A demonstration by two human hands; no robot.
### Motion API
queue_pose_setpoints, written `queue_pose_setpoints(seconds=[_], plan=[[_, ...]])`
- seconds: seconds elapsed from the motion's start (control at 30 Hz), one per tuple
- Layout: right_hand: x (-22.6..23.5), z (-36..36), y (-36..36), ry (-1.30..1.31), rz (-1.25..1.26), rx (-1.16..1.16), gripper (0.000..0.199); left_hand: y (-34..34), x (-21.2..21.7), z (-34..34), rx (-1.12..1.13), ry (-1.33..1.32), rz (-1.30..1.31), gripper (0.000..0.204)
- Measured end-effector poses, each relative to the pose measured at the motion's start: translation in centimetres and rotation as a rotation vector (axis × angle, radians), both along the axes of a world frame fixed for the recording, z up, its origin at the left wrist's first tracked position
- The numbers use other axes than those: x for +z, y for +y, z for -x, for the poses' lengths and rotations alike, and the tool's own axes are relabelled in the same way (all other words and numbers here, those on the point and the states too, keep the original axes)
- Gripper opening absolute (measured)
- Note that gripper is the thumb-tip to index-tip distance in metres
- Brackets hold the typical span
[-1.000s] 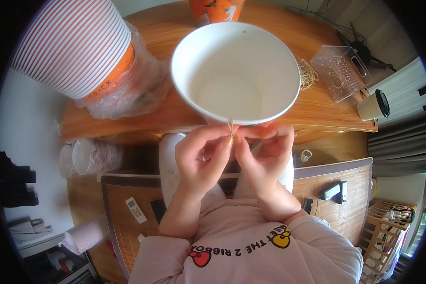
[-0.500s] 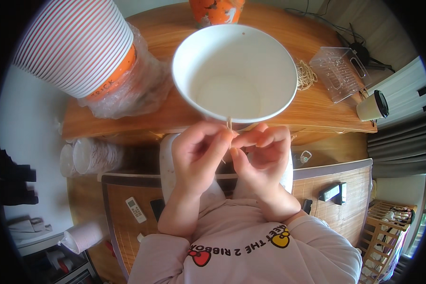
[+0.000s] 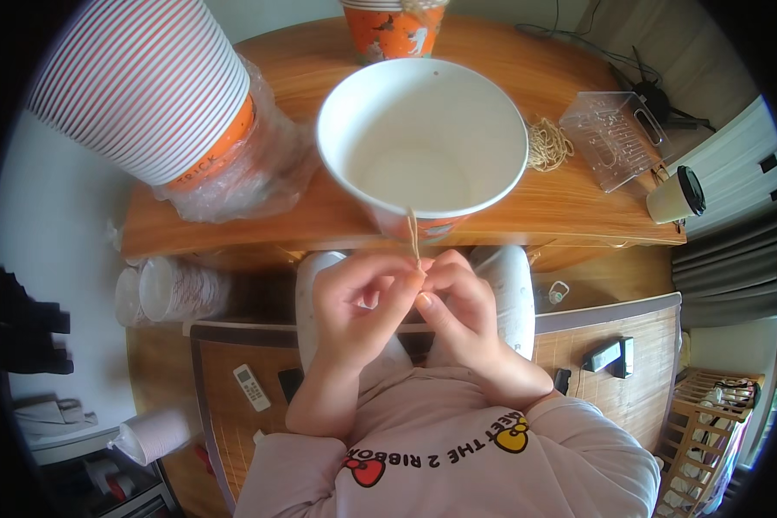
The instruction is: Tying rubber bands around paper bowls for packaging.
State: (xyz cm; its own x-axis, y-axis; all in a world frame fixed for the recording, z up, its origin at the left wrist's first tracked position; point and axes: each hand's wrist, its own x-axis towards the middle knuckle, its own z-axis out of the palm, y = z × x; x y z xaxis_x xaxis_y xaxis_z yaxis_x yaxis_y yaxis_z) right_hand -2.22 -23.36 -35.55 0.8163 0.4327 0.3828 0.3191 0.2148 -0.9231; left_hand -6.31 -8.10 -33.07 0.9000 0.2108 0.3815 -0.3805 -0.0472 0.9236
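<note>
A big paper bucket (image 3: 485, 116), white inside with an orange printed outside, stands at the table's front edge, its mouth tilted toward me. From its near rim a thin beige cord (image 3: 414, 235) runs down to my fingers. My left hand (image 3: 358, 306) pinches the cord between thumb and fingers. Close against it, my right hand (image 3: 464, 306) is closed in a pinch at the same spot, thumb tip on the cord's lower end. The cord's end is mostly hidden by the fingertips. A small hole shows in the bucket's far wall.
On the wooden table (image 3: 276, 203) are a tall stack of buckets (image 3: 142, 86) partly in clear plastic, another orange bucket (image 3: 393, 36) behind, a bundle of cord (image 3: 548, 145), a clear acrylic holder (image 3: 609, 142) and a lidded cup (image 3: 675, 197). More stacked containers (image 3: 181, 289) lie below left.
Both hands have drawn down toward me, and a longer stretch of cord shows between rim and fingers. My right fingers have closed in beside the left. The view has shifted slightly.
</note>
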Motion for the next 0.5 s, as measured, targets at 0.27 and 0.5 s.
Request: queue_pose_setpoints(seconds=[0.27, 0.5], plan=[[0.7, -0.5, -0.4, -0.416, 0.097, -0.037, 0.010, -1.1, 0.9, -1.2, 0.114, 0.017, 0.114, 0.011], [1.1, -0.4, -0.8, -0.458, 0.111, 0.015, 0.010, -1.4, 2.3, -1.9, 0.219, 0.008, 0.071, 0.011]])
